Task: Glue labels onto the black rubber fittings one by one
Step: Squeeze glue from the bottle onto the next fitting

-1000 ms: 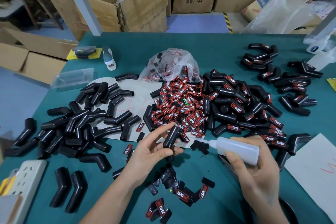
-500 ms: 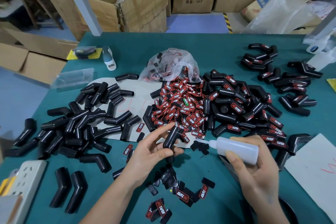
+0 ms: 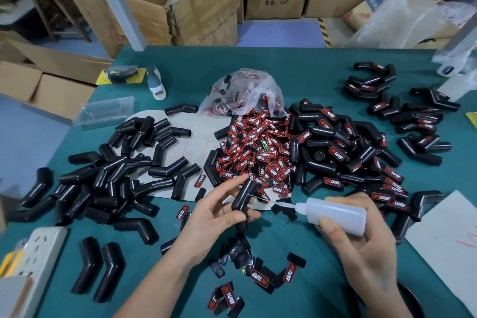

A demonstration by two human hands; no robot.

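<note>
Over the green counter [image 3: 309,72], left hand [image 3: 216,217] grips a bent black rubber fitting [image 3: 244,195], lower end hidden; right hand [image 3: 361,237] squeezes a translucent plastic glue bottle [image 3: 335,212].

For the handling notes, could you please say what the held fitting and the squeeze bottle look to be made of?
Fitting in the left hand: likely rubber; black, semi-gloss, soft highlights. Bottle in the right hand: probably soft plastic; milky, translucent, matte.
</note>
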